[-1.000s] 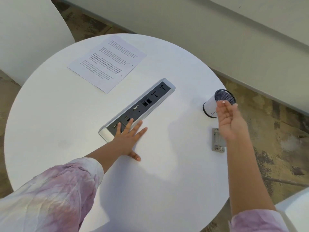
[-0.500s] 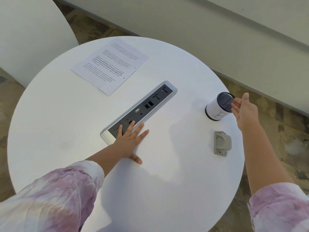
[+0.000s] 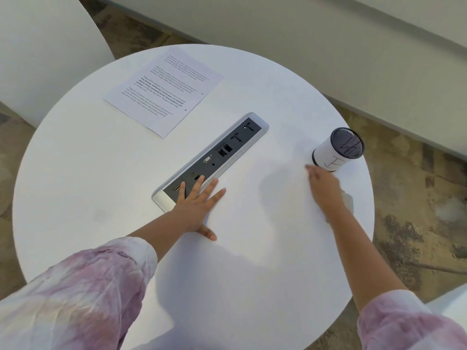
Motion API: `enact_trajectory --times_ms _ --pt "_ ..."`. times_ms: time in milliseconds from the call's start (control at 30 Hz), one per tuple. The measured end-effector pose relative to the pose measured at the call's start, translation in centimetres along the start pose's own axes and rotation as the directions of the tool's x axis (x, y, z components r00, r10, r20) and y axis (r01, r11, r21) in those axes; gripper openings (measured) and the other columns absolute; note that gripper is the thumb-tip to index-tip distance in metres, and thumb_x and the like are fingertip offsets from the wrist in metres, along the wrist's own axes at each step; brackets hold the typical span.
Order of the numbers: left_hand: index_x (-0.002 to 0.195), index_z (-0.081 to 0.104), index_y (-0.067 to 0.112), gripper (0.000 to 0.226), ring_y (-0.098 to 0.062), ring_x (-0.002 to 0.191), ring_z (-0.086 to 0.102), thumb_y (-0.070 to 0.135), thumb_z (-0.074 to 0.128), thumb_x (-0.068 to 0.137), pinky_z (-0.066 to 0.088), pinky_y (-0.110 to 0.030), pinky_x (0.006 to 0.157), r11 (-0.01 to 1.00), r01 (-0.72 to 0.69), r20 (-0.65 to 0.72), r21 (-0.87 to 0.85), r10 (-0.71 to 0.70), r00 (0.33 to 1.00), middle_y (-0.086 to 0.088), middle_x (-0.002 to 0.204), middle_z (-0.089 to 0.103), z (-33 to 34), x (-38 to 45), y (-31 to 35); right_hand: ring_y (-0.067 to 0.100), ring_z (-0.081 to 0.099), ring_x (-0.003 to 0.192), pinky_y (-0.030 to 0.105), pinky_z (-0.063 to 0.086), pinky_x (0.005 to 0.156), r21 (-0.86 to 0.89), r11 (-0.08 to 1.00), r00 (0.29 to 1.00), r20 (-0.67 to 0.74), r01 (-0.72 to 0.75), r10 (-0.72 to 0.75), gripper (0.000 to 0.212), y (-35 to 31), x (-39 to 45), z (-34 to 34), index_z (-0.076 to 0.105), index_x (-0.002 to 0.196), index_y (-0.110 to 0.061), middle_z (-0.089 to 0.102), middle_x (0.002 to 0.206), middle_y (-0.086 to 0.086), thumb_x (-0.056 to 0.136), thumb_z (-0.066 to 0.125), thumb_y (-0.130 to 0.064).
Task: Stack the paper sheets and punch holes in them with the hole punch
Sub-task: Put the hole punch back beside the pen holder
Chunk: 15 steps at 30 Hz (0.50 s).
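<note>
Paper sheets [image 3: 164, 90] are seen lying flat at the far left of the round white table [image 3: 75, 173], well apart from both hands. The left hand [image 3: 195, 205] is spread flat, fingers splayed, partly on the socket strip [image 3: 227, 150]. The right hand [image 3: 324, 186] is blurred, covering most of the grey hole punch [image 3: 348, 200] near the mesh cup [image 3: 338, 150]; whether it is gripped cannot be told.
</note>
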<state>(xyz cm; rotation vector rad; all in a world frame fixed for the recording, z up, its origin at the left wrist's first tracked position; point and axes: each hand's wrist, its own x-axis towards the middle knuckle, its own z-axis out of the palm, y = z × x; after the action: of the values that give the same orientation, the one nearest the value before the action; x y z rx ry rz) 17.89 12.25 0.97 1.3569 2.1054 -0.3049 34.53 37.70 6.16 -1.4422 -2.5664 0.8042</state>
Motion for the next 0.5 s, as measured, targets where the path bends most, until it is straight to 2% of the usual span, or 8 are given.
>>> enact_trajectory --times_ms 67,133,200,267,367,433,500 --pt "0.142 -0.022 0.035 0.126 -0.030 0.136 -0.033 0.079 0.058 0.056 -0.010 -0.063 0.107 1.000 -0.001 -0.007 -0.005 0.001 1.000 0.004 0.150 -0.034 0.0 0.0 0.0 0.026 0.035 0.136 0.028 0.023 0.108 -0.114 0.994 0.981 0.193 0.005 0.017 0.040 1.0 -1.0 2.3 0.042 0.136 -0.006 0.039 0.146 0.014 0.098 0.034 -0.016" --pt "0.142 -0.023 0.035 0.126 -0.029 0.136 -0.034 0.079 0.058 0.057 -0.010 -0.063 0.107 1.000 -0.002 -0.005 -0.004 0.002 1.000 0.004 0.150 -0.034 0.0 0.0 0.0 0.026 0.013 0.145 0.034 0.013 0.115 -0.195 0.981 0.959 0.279 0.007 0.048 0.050 1.9 -2.5 4.6 0.022 0.145 -0.006 0.014 0.156 0.013 0.099 0.032 -0.024" --pt "0.141 -0.024 0.035 0.125 -0.029 0.136 -0.035 0.079 0.058 0.057 -0.011 -0.063 0.107 1.000 0.001 0.000 -0.003 -0.001 1.000 0.005 0.150 -0.035 0.0 0.0 -0.1 0.029 -0.001 0.145 0.040 0.005 0.117 -0.275 0.960 0.962 0.271 0.058 0.020 0.062 2.2 -4.4 6.3 0.009 0.147 -0.004 0.000 0.157 0.016 0.098 0.031 -0.036" --pt "0.141 -0.024 0.035 0.125 -0.029 0.135 -0.035 0.078 0.059 0.058 -0.012 -0.062 0.106 1.000 0.003 0.005 -0.002 -0.003 1.000 0.005 0.149 -0.036 -0.1 0.0 -0.1 0.031 -0.005 0.145 0.040 0.000 0.117 -0.316 0.943 0.971 0.237 0.108 -0.032 0.073 2.2 -6.4 7.6 0.003 0.147 -0.003 -0.004 0.157 0.018 0.095 0.025 -0.049" --pt "0.141 -0.024 0.035 0.124 -0.028 0.135 -0.036 0.077 0.059 0.058 -0.012 -0.062 0.107 1.000 0.004 0.007 -0.001 -0.004 1.000 0.005 0.149 -0.036 -0.1 -0.1 0.0 0.027 -0.014 0.144 0.037 -0.010 0.115 -0.322 0.925 0.963 0.241 0.199 -0.123 0.096 2.4 -9.3 9.1 -0.005 0.146 -0.005 -0.011 0.156 0.014 0.076 -0.010 -0.070" --pt "0.140 -0.025 0.035 0.124 -0.028 0.135 -0.036 0.078 0.058 0.058 -0.011 -0.062 0.107 1.000 0.007 0.006 0.004 -0.007 1.000 0.005 0.149 -0.036 -0.2 -0.1 0.0 0.021 -0.020 0.141 0.036 -0.013 0.115 -0.317 0.905 0.940 0.280 0.283 -0.195 0.096 2.7 -10.7 9.8 -0.014 0.143 -0.008 -0.019 0.152 0.007 0.071 -0.019 -0.072" --pt "0.141 -0.025 0.035 0.124 -0.028 0.135 -0.035 0.078 0.057 0.058 -0.011 -0.062 0.107 1.000 0.010 0.006 0.012 -0.010 1.000 0.005 0.149 -0.036 -0.2 -0.1 0.1 0.015 -0.019 0.141 0.033 -0.012 0.117 -0.185 0.935 0.929 0.279 0.302 -0.245 0.085 2.7 -11.6 9.7 -0.013 0.143 -0.013 -0.017 0.152 -0.002 0.079 -0.010 -0.069"
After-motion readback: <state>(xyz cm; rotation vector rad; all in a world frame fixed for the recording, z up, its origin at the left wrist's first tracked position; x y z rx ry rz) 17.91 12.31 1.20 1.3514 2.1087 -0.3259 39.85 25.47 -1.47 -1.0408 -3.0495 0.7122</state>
